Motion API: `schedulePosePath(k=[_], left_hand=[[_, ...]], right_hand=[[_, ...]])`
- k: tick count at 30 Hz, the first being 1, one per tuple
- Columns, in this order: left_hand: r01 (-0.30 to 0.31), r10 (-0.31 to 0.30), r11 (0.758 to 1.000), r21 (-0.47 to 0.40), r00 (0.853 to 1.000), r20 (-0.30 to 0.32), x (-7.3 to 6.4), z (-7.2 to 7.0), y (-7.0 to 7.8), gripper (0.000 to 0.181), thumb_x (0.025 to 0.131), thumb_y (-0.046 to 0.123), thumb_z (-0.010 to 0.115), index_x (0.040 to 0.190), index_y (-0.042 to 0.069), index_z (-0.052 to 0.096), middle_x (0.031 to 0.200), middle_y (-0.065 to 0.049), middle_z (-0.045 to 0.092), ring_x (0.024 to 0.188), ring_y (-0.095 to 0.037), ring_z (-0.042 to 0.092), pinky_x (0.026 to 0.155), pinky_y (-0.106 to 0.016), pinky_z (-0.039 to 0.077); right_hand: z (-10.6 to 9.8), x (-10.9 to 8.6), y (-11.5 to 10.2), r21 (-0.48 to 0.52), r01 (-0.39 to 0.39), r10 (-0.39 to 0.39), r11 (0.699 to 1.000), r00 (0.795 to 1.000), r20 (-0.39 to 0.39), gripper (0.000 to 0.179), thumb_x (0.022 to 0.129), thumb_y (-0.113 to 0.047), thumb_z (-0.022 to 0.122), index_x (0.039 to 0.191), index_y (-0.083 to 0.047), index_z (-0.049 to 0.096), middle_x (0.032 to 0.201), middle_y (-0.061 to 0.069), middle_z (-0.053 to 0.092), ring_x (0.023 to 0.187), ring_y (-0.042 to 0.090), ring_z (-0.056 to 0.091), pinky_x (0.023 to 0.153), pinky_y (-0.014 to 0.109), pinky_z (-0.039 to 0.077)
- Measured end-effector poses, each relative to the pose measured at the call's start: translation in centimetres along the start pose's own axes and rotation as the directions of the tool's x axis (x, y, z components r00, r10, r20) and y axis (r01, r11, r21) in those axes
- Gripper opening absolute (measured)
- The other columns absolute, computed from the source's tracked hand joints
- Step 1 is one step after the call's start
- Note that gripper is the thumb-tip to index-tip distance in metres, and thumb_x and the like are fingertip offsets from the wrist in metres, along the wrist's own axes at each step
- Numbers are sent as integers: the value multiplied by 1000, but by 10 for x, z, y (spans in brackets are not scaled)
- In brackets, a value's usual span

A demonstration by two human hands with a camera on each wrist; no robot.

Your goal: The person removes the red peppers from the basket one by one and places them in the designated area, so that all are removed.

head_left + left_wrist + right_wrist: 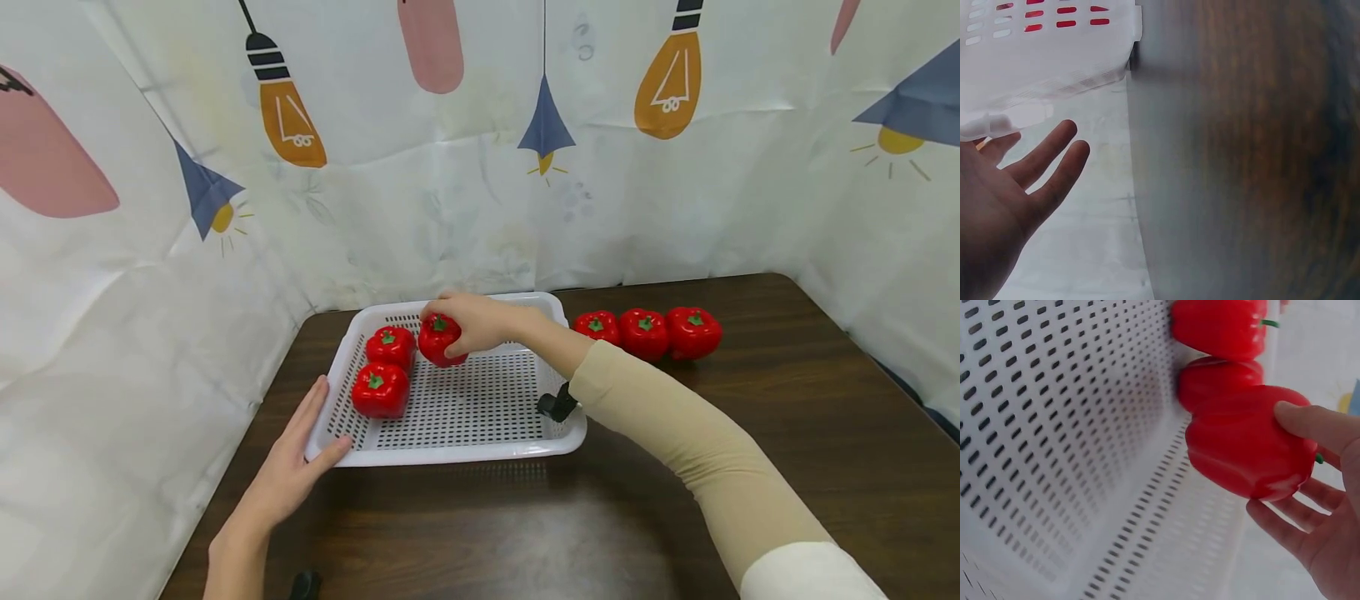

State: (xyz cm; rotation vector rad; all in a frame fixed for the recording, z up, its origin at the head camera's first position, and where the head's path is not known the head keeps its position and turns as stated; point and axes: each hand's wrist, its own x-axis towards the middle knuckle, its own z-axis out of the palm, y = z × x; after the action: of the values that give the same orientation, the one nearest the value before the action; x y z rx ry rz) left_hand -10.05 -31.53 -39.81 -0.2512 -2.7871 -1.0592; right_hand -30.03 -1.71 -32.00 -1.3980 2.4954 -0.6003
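Note:
A white perforated plastic basket (480, 457) lies on the table. My right hand (480, 321) grips a red bell pepper (437, 340) with a green stem, over the back part of the basket. In the right wrist view the thumb presses one side of that pepper (1247, 444) and the fingers lie along the other. Two more red bell peppers, a rear one (390, 346) and a front one (380, 392), sit at the basket's left side. My left hand (288, 467) rests at the basket's left front corner, fingers spread and fairly straight.
Right of the basket, three red bell peppers stand in a row, among them a middle one (643, 333). The dark wooden table (465, 533) meets a printed white curtain (420, 225) at its back and sides. A black strap (557, 404) shows at the right wrist.

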Motion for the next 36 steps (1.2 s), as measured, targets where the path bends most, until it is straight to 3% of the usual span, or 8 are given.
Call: schedulePosePath(k=[2, 8, 12, 20, 26, 29, 32, 36], left_hand=[[3, -3, 1000, -2, 1000, 0, 0, 1, -1, 90, 95, 30, 72, 166, 21, 18, 171, -5, 14, 150, -42, 25, 110, -65, 33], [-26, 25, 1000, -12, 1000, -11, -2, 2, -3, 90, 94, 27, 73, 166, 18, 19, 171, -6, 16, 149, -42, 27, 105, -10, 24], [-42, 42, 999, -17, 999, -19, -2, 3, -2, 90, 94, 26, 73, 166, 18, 20, 170, -7, 16, 148, -43, 28, 99, -3, 21], [-9, 9, 1000, -2, 1000, -7, -2, 2, -1, 90, 95, 29, 72, 166, 21, 18, 171, -5, 15, 149, -42, 27, 112, -23, 28], [-24, 24, 1000, -6, 1000, -17, -2, -1, -1, 90, 94, 28, 72, 166, 21, 18, 171, -6, 15, 148, -43, 27, 102, -8, 22], [-21, 21, 1000, -12, 1000, -12, 0, -1, -1, 91, 94, 29, 73, 166, 21, 18, 171, -5, 15, 149, -42, 26, 115, -33, 33], [-17, 16, 1000, -20, 1000, -5, 2, -1, -2, 91, 94, 29, 73, 166, 22, 18, 171, -5, 14, 149, -43, 25, 107, -66, 35], [-12, 12, 1000, -12, 1000, -3, 2, -1, -3, 92, 94, 29, 73, 166, 21, 18, 171, -7, 15, 149, -43, 26, 106, -67, 35]], right_hand=[[-4, -3, -2, 3, 24, -24, 1000, 1000, -10, 57, 91, -17, 78, 143, -15, 55, 137, 4, 52, 121, 18, 53, 91, 26, 52], [-17, -17, -13, 17, 84, -83, 996, 996, -32, 57, 90, -18, 80, 141, -14, 55, 135, 3, 53, 119, 16, 54, 88, 23, 52], [-27, -33, -21, 27, 106, -104, 994, 993, -53, 60, 87, -18, 82, 140, -15, 55, 135, 1, 53, 119, 15, 53, 87, 22, 53], [-43, -74, -27, -21, 174, -175, 985, 976, -131, 67, 82, -21, 88, 140, -15, 56, 135, 0, 55, 121, 16, 52, 87, 26, 54], [-49, -104, -23, -50, 186, -192, 981, 967, -166, 65, 82, -21, 88, 140, -16, 57, 135, -2, 54, 120, 14, 52, 87, 27, 55], [-52, -119, -18, -58, 165, -173, 985, 969, -177, 65, 82, -20, 88, 140, -15, 57, 137, -1, 53, 121, 16, 53, 87, 30, 56], [-56, -134, -13, -63, 158, -167, 985, 967, -190, 65, 82, -18, 88, 140, -13, 57, 138, 2, 54, 120, 20, 54, 87, 35, 57], [-58, -153, -7, -78, 147, -160, 986, 964, -212, 64, 83, -17, 87, 140, -14, 57, 136, -1, 54, 119, 18, 54, 85, 33, 57]])
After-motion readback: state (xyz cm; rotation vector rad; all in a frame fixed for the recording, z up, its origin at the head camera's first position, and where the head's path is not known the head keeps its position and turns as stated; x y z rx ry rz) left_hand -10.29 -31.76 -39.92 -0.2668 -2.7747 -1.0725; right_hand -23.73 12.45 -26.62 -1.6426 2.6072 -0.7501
